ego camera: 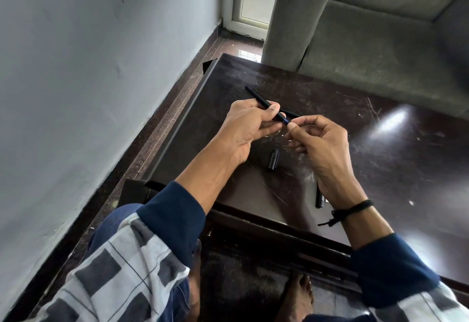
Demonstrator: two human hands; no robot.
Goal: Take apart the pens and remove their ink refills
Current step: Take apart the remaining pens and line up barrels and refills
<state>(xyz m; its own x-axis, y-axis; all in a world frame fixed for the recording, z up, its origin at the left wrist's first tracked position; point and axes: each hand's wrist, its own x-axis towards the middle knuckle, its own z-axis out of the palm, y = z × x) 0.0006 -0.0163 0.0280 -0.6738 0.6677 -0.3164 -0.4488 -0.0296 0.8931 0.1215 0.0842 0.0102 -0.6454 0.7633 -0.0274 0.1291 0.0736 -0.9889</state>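
Note:
A thin black pen barrel slants up and to the left above the dark table. My left hand grips its middle between thumb and fingers. My right hand pinches the barrel's near end, where a bluish tip shows at the fingertips. A black pen cap lies on the table below my hands. Another black pen lies partly hidden under my right wrist. Behind my hands a further black pen piece rests on the table.
A grey sofa stands right behind the table. A grey wall runs along the left, with a strip of polished floor between it and the table's left edge. My knee and bare foot are beneath the near edge.

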